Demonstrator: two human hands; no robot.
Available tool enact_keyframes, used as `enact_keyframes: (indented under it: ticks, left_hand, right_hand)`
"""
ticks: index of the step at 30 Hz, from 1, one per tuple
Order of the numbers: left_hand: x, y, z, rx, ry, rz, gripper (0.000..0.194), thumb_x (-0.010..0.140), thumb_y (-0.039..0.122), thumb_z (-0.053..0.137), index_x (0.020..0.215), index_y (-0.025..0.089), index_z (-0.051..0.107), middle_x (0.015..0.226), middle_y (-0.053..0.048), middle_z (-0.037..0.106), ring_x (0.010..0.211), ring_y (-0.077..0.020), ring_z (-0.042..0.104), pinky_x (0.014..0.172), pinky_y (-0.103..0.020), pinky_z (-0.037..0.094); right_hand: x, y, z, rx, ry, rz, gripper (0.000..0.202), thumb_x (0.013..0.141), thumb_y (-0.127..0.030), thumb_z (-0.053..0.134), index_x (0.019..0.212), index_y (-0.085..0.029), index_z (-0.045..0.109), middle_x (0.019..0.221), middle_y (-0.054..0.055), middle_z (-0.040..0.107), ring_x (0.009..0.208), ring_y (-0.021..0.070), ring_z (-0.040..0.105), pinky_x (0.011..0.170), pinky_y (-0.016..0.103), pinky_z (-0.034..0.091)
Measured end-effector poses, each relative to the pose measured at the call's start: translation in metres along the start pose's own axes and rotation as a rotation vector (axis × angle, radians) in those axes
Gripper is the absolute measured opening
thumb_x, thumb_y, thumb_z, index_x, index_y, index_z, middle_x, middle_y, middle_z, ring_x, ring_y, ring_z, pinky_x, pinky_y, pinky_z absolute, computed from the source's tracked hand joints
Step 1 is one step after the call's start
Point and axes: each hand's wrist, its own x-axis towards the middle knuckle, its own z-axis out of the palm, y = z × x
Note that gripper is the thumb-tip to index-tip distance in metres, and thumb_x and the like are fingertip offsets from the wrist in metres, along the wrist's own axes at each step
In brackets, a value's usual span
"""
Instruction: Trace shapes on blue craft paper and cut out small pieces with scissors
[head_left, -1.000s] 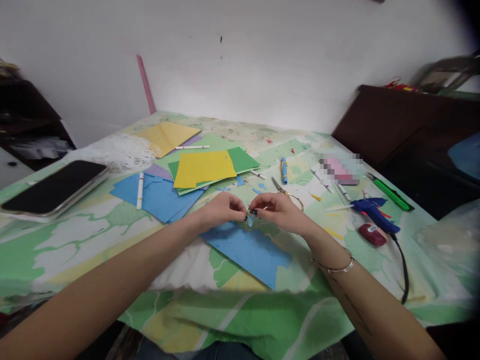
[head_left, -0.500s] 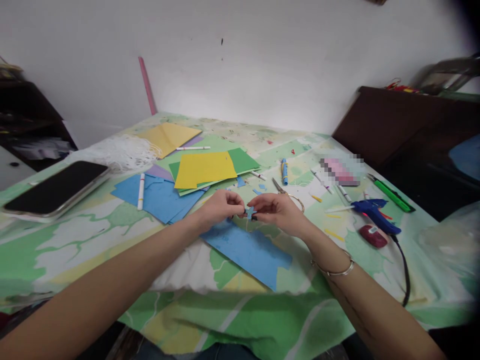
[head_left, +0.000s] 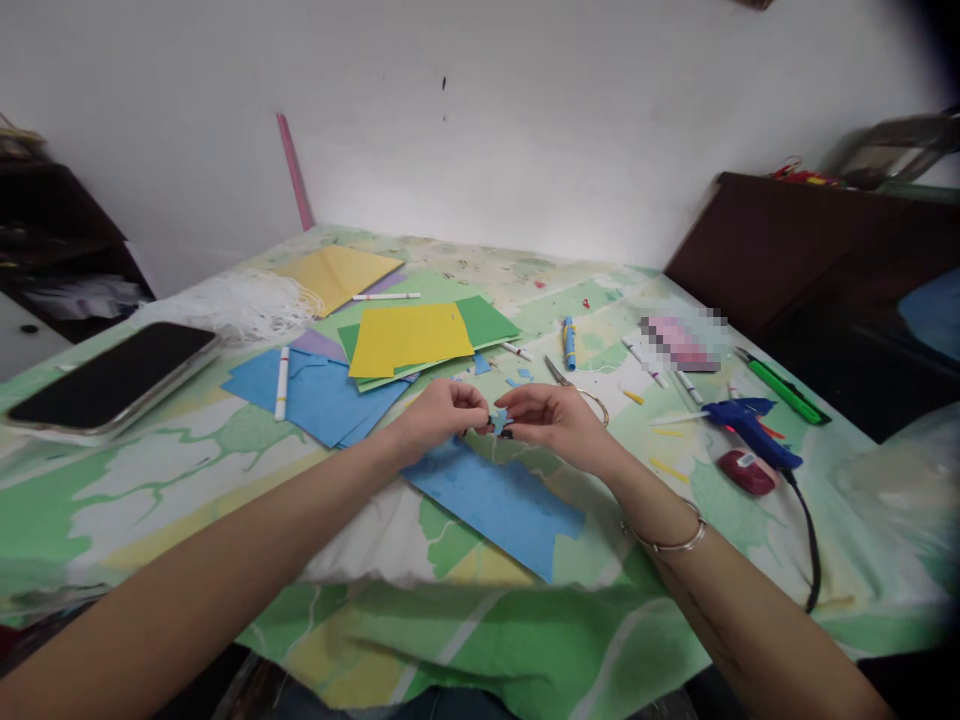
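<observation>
A small blue cut-out piece [head_left: 500,422] is held between my two hands above the table. My left hand [head_left: 448,410] pinches its left side, and my right hand [head_left: 551,420] pinches its right side with thumb and fingers. Beneath and in front of them lies a blue foam sheet [head_left: 502,505] with a notched right end. Just behind my right hand are the scissors [head_left: 596,402], partly hidden by it. Little blue scraps [head_left: 519,378] lie behind the fingers.
Yellow sheets [head_left: 412,340], green sheets and more blue sheets [head_left: 322,400] lie left of centre. A phone [head_left: 116,380] and white string [head_left: 240,308] are farther left. On the right are a blue glue gun [head_left: 750,430], its cord, a green cutter [head_left: 787,390] and markers.
The small blue piece has tilted slightly between my fingers. Both hands stay in nearly the same place.
</observation>
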Motion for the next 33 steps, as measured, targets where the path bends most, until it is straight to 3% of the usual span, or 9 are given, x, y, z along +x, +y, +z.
enact_keyframes:
  ticks: [5,12,20,33]
  left_hand:
    - [-0.001,0.002,0.003,-0.054,0.105,0.040,0.005,0.063,0.018,0.059,0.065,0.013,0.061,0.059,0.001,0.059,0.054,-0.0087,0.050,0.053,-0.021,0.037]
    - [-0.004,0.004,0.011,-0.060,0.203,0.105,0.007,0.064,0.019,0.063,0.067,0.012,0.063,0.064,0.000,0.059,0.060,-0.0100,0.053,0.061,-0.022,0.040]
    - [-0.004,0.002,0.015,-0.049,0.191,0.132,0.007,0.063,0.019,0.063,0.066,0.013,0.062,0.064,0.001,0.059,0.059,-0.0100,0.053,0.060,-0.022,0.041]
    - [-0.004,0.001,0.013,-0.037,0.173,0.153,0.006,0.065,0.018,0.063,0.066,0.013,0.062,0.064,0.001,0.059,0.060,-0.0098,0.053,0.061,-0.022,0.040]
  right_hand:
    - [0.001,-0.001,0.002,-0.035,0.147,-0.089,0.033,0.069,-0.021,0.070,0.100,-0.018,0.059,0.100,0.007,0.066,0.083,0.0159,0.065,0.075,0.030,0.055]
    - [-0.005,-0.007,0.017,-0.387,0.330,-0.225,0.026,0.073,-0.018,0.064,0.098,-0.015,0.061,0.087,0.006,0.069,0.070,0.0137,0.066,0.063,0.025,0.055]
    - [-0.005,-0.004,0.021,-0.418,0.357,-0.210,0.021,0.073,-0.011,0.059,0.092,-0.016,0.064,0.079,0.004,0.070,0.065,0.0138,0.066,0.064,0.027,0.052]
    - [-0.001,0.003,0.017,-0.278,0.317,-0.177,0.019,0.074,-0.012,0.061,0.091,-0.016,0.065,0.079,0.004,0.070,0.069,0.0138,0.066,0.067,0.026,0.054]
